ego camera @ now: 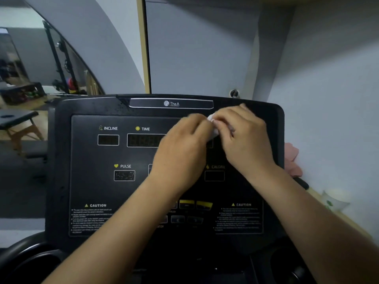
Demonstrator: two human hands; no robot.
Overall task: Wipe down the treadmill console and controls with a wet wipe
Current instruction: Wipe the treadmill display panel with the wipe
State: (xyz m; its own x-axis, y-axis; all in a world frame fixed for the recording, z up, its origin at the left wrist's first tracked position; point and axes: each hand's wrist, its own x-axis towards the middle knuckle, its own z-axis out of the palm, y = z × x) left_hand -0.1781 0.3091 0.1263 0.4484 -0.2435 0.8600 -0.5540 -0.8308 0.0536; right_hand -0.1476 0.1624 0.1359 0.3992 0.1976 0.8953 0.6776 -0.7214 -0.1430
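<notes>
Left hand (182,148) and right hand (244,138) pinch wet wipe (213,129) near console's (92,181) top-right corner, likely unfolding; next: press flat, swipe.

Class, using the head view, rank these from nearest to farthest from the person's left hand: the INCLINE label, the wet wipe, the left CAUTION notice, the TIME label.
1. wet wipe, pinched at the left hand fingertips.
2. TIME label, just to its left.
3. INCLINE label, further left.
4. left CAUTION notice, console's lower left.
</notes>
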